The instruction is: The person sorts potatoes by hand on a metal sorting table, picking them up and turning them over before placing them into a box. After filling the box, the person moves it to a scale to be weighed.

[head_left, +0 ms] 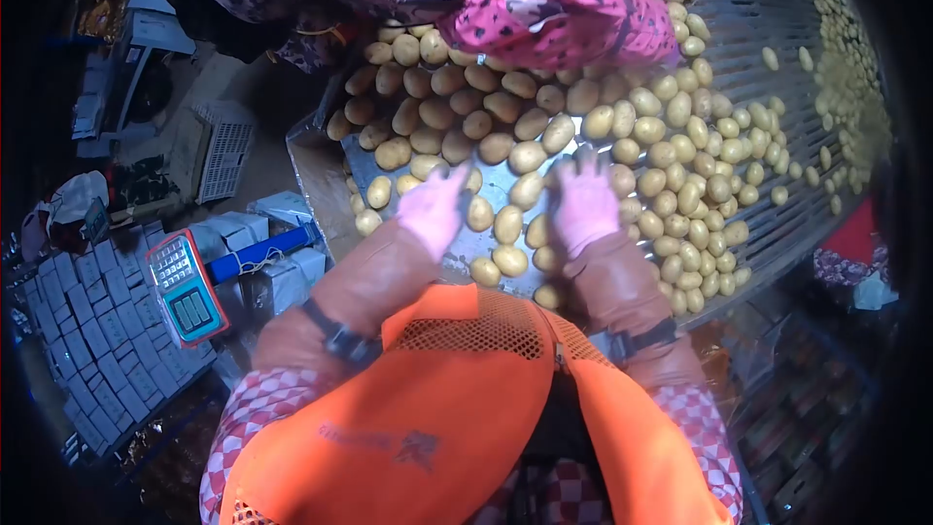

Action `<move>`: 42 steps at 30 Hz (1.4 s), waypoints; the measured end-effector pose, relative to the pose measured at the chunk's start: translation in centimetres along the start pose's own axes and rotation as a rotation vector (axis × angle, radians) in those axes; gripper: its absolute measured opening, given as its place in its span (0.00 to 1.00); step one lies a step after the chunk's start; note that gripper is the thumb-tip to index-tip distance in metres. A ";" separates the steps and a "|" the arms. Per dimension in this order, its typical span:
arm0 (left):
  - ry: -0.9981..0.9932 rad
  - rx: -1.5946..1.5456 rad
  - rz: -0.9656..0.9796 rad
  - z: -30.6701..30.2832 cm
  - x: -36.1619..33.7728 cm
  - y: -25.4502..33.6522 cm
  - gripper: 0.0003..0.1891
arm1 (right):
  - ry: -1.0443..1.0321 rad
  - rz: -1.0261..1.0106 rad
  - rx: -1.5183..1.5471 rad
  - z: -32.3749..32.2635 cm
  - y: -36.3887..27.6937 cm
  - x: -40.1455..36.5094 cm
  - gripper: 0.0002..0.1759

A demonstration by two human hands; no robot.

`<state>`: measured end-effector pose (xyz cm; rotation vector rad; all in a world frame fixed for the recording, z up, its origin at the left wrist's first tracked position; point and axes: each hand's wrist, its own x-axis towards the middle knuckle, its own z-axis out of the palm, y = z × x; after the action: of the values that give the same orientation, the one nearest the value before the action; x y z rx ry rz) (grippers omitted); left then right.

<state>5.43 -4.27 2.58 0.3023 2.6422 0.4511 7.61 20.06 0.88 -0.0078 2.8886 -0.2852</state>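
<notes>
Orange vest (408, 408) fills my near view; beyond it, the left hand (433, 212) is loosely unfurled beside potatoes (507, 225) on the metal desk (497, 184); to its right, the right hand (587, 202) spreads its fingers among more potatoes; I see neither gripping one.

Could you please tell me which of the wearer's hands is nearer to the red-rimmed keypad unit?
Left. The left hand is to the right of the keypad unit, apart from it; the right hand is farther right, beyond the left.
</notes>
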 end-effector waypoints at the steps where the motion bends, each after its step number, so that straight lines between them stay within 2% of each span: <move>1: -0.008 0.026 0.000 2.1 2.2 0.4 0.22 | -0.121 -0.047 0.004 -0.6 -1.6 -0.7 0.22; 3: -0.023 0.055 0.012 4.5 3.6 0.0 0.22 | -0.367 -0.148 0.185 -0.6 -3.1 -2.2 0.23; 4: -0.093 0.071 0.041 4.3 3.6 -0.4 0.23 | -0.255 -0.346 0.276 0.4 -2.5 -3.2 0.25; 5: -0.162 0.091 0.066 4.0 3.7 -1.0 0.23 | -0.377 -0.130 0.600 0.9 -1.7 -4.2 0.25; 8: -0.158 0.102 0.076 4.4 4.3 -3.4 0.25 | -0.630 0.423 1.582 3.0 0.7 -4.0 0.24; 9: -0.091 -0.051 0.033 2.3 3.6 -2.5 0.24 | -0.671 0.257 1.681 4.2 1.9 -4.3 0.32; 10: -0.089 -0.043 0.042 0.4 3.2 -1.0 0.24 | -0.658 0.254 1.688 2.7 1.2 -4.0 0.32; 12: -0.209 -0.192 -0.038 -1.7 1.9 1.4 0.23 | -0.609 0.428 1.791 -2.1 -1.0 -3.9 0.41; 13: -0.288 -0.293 0.145 -1.6 2.2 1.5 0.25 | -0.683 0.280 1.956 -2.3 -0.6 -4.5 0.45; 14: -0.290 -0.292 0.152 -1.9 3.7 1.7 0.25 | -0.675 0.281 1.958 -1.4 -0.5 -4.2 0.45; 16: -0.044 -0.229 0.265 -2.7 8.3 2.0 0.31 | -0.623 0.189 2.140 2.0 -0.6 -3.9 0.45; 18: 0.249 -0.103 0.115 -2.3 13.2 2.9 0.35 | -0.658 0.137 2.150 2.3 0.1 -3.3 0.47; 20: 0.102 0.265 0.150 -0.3 13.5 5.8 0.38 | -0.600 0.308 2.148 0.2 0.4 -3.3 0.48; 21: 0.206 0.287 0.297 3.9 13.3 4.5 0.39 | -0.622 0.385 2.095 -1.3 1.3 -3.3 0.47; 22: 0.195 0.119 0.375 3.9 11.4 4.7 0.37 | -0.621 0.386 2.090 -1.0 2.4 -3.0 0.47; 24: 0.172 0.115 0.626 3.6 8.0 2.1 0.34 | -0.333 0.270 2.193 0.4 4.8 -2.9 0.43; 25: 0.128 0.096 0.643 3.6 6.6 0.0 0.32 | -0.260 0.297 2.119 -0.7 6.0 -2.9 0.42; 26: 0.086 0.079 0.662 3.6 5.7 -2.3 0.30 | -0.045 0.305 2.037 -2.7 6.0 -2.4 0.39; 28: 0.160 0.189 0.535 3.3 4.1 -5.9 0.25 | 0.133 0.339 1.859 -3.7 8.7 -0.4 0.34; 29: 0.183 0.026 0.332 1.2 3.6 -4.4 0.20 | 0.210 0.302 1.679 -4.2 10.1 0.6 0.32; 30: 0.280 -0.070 0.315 2.3 4.5 -6.1 0.18 | 0.329 0.395 1.426 -4.5 10.6 1.7 0.31; 32: 0.383 -0.080 0.437 -0.3 6.8 -2.8 0.19 | 0.189 0.606 1.197 -3.0 11.2 3.2 0.31; 34: 0.418 -0.102 0.584 -0.9 10.8 1.3 0.21 | 0.373 0.192 0.839 1.2 9.8 3.3 0.31; 35: 0.337 -0.061 0.555 -1.3 12.9 3.5 0.23 | 0.371 0.186 0.810 1.0 8.5 3.0 0.31; 36: 0.248 -0.019 0.523 -1.2 14.8 5.1 0.27 | 0.393 0.057 0.725 0.0 7.2 2.8 0.30; 38: 0.085 0.150 0.394 0.7 19.2 6.2 0.32 | 0.178 0.260 1.226 -0.2 5.9 1.0 0.29; 40: -0.048 0.229 0.457 0.3 21.6 6.8 0.33 | 0.104 0.282 1.506 0.5 6.4 -0.6 0.28; 41: -0.097 0.266 0.434 0.4 21.8 6.7 0.31 | 0.124 0.287 1.781 0.9 6.3 -1.5 0.25; 42: -0.104 0.280 0.447 0.0 21.2 6.6 0.31 | 0.019 0.405 2.044 1.3 6.2 -3.0 0.27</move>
<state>-12.33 7.76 -3.20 0.9872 2.5246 0.1892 10.94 25.97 -0.86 0.7998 1.2556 -2.6042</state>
